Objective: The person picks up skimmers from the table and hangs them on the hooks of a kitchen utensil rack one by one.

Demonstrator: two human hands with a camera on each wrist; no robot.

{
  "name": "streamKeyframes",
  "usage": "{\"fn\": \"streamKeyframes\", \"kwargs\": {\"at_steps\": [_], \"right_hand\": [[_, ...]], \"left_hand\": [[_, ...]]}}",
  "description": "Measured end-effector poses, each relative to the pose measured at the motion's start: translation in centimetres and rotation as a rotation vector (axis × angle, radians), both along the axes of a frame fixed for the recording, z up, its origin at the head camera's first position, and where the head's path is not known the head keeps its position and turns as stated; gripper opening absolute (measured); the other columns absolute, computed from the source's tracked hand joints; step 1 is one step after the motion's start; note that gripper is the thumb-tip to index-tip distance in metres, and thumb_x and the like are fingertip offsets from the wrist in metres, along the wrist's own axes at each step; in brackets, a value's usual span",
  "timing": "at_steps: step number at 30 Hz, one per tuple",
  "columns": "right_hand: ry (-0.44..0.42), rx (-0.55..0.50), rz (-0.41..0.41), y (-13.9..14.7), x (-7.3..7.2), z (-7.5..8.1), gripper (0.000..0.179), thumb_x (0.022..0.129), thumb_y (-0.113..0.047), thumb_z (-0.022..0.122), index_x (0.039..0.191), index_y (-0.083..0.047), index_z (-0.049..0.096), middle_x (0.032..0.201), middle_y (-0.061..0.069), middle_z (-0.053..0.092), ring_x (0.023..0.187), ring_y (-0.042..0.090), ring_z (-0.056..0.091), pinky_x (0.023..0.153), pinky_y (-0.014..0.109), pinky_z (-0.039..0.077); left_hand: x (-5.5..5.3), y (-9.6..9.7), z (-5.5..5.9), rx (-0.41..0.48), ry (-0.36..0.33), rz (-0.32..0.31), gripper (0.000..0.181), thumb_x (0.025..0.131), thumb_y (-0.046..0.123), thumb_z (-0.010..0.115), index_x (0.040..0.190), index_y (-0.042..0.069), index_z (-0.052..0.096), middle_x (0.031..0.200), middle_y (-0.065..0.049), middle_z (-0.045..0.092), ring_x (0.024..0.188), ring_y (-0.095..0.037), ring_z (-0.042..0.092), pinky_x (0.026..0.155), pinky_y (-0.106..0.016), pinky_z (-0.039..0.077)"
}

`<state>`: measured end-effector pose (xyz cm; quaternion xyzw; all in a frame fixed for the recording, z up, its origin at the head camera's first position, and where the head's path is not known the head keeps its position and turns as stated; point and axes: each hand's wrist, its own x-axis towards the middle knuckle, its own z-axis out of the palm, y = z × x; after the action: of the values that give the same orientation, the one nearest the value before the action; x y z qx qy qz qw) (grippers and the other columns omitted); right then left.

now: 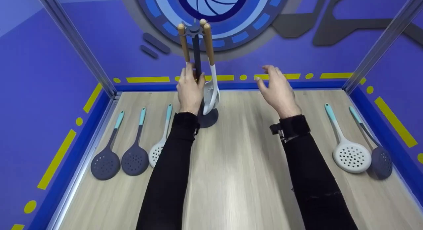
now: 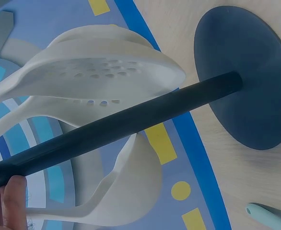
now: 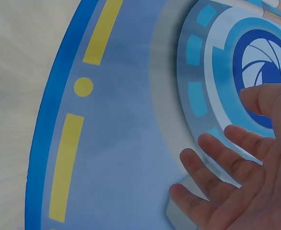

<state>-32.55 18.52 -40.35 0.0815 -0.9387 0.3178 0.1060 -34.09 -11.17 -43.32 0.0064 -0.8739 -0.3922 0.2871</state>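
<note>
My left hand point(image 1: 191, 88) grips the dark pole point(image 2: 121, 120) of a utensil stand, its fingers curled at the pole in the left wrist view. The stand's round base point(image 2: 246, 76) shows below, over the wooden table. From the holder point(image 1: 194, 29) at its top hang several white kitchen utensils with wooden handles point(image 1: 209, 45). One white head is a slotted spoon point(image 2: 107, 72) with small holes; another is a deep, ladle-like bowl point(image 2: 135, 187). My right hand point(image 1: 279, 89) is raised to the right of the stand, fingers spread and holding nothing.
On the wooden table point(image 1: 231, 190) to the left lie two dark skimmers point(image 1: 105, 165) and a white skimmer point(image 1: 155, 154), partly behind my left sleeve. At right lie another white skimmer point(image 1: 352, 157) and a dark one point(image 1: 381, 162). Blue panels point(image 1: 238, 63) enclose the back and sides.
</note>
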Motion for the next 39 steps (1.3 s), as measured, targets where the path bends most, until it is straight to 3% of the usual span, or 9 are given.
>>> {"fn": "streamKeyframes", "kwargs": {"at_steps": [15, 20, 27, 39], "right_hand": [[-0.070, 0.071, -0.081, 2.8, 0.9, -1.8, 0.059, 0.123, -0.036, 0.062, 0.173, -0.008, 0.051, 0.170, 0.024, 0.061, 0.154, 0.050, 0.062, 0.120, 0.071, 0.056], [-0.087, 0.087, -0.110, 3.8, 1.1, -2.3, 0.062, 0.122, -0.038, 0.061, 0.175, -0.007, 0.050, 0.173, 0.026, 0.059, 0.156, 0.052, 0.060, 0.124, 0.074, 0.053], [-0.075, 0.088, -0.143, 5.4, 1.8, -3.5, 0.061, 0.122, -0.037, 0.060, 0.174, -0.006, 0.051, 0.170, 0.028, 0.060, 0.152, 0.056, 0.061, 0.118, 0.076, 0.055], [-0.158, 0.098, -0.205, 8.2, 2.0, -5.1, 0.066, 0.122, -0.040, 0.058, 0.177, -0.006, 0.046, 0.172, 0.030, 0.056, 0.153, 0.059, 0.057, 0.116, 0.084, 0.052]], "left_hand": [[0.0, 0.0, 0.0, 0.001, -0.006, 0.001, 0.044, 0.118, 0.027, 0.075, 0.156, 0.007, 0.065, 0.137, -0.018, 0.075, 0.122, -0.040, 0.083, 0.103, -0.054, 0.072], [0.0, 0.0, 0.0, 0.003, 0.002, 0.002, 0.044, 0.118, 0.026, 0.074, 0.156, 0.006, 0.065, 0.136, -0.019, 0.075, 0.123, -0.041, 0.083, 0.104, -0.053, 0.072], [0.1, 0.0, 0.0, 0.001, 0.003, 0.000, 0.042, 0.118, 0.025, 0.075, 0.155, 0.006, 0.065, 0.135, -0.018, 0.075, 0.122, -0.039, 0.083, 0.104, -0.054, 0.071], [0.1, 0.0, 0.0, 0.010, -0.011, -0.001, 0.040, 0.119, 0.028, 0.073, 0.154, 0.009, 0.065, 0.136, -0.017, 0.075, 0.123, -0.038, 0.083, 0.104, -0.052, 0.072]]}}
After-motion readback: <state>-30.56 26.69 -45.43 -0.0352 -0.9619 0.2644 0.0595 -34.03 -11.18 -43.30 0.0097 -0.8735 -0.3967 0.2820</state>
